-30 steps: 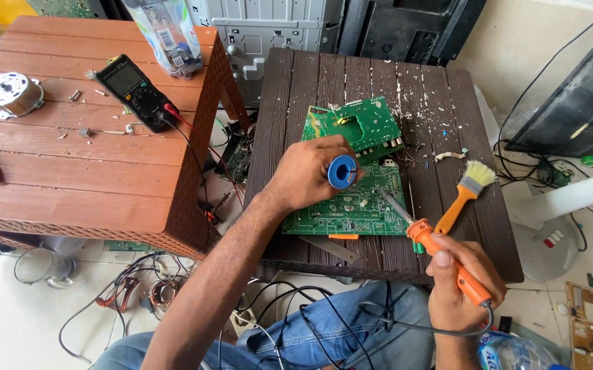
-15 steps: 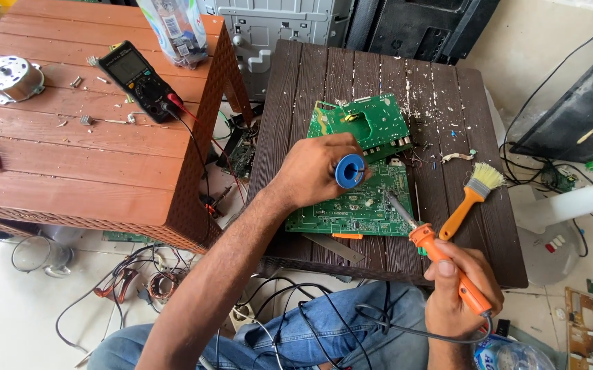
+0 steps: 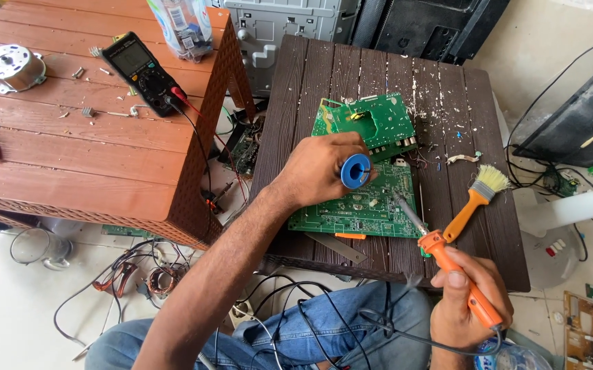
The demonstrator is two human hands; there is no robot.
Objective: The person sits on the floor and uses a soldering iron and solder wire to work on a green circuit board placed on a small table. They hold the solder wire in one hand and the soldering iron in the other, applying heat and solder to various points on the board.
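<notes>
Left hand (image 3: 320, 168) grips the blue solder spool (image 3: 356, 170) over the green circuit board (image 3: 365, 199). Right hand (image 3: 468, 301) clasps the orange soldering iron (image 3: 447, 264) (tip on board, just right of spool). Best steady both wrists.

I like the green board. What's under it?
The green board lies on the dark table. An orange bit peeks from beneath its near edge; whatever else lies beneath is covered.

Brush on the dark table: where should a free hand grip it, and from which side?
Grip the brush by its orange handle, coming from the near, lower-left end. It lies flat and slanted, bristles pointing up and right toward the far edge, handle end close to the soldering iron in the right hand, so approach carefully.
</notes>
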